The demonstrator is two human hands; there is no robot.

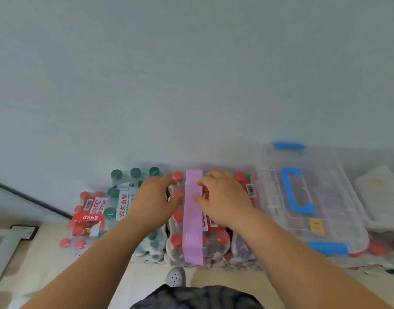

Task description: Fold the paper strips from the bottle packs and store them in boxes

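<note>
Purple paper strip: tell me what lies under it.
The purple paper strip lies along the top of a shrink-wrapped pack of red-capped bottles. Whatever part of the pack sits directly beneath it is covered.

Two bare forearms run from the lower left and lower right corners up to the middle of the frame, ending in the left hand (157, 197) and the right hand (222, 197), both uncovered, with nothing worn on wrists or fingers as far as the blur allows. At the bottom centre lies the edge of a dark garment (198, 297), charcoal with a paler grey marbled pattern. Just above it shows the rounded toe of a light grey clog-style shoe (175, 277), dotted with small round holes.
</note>
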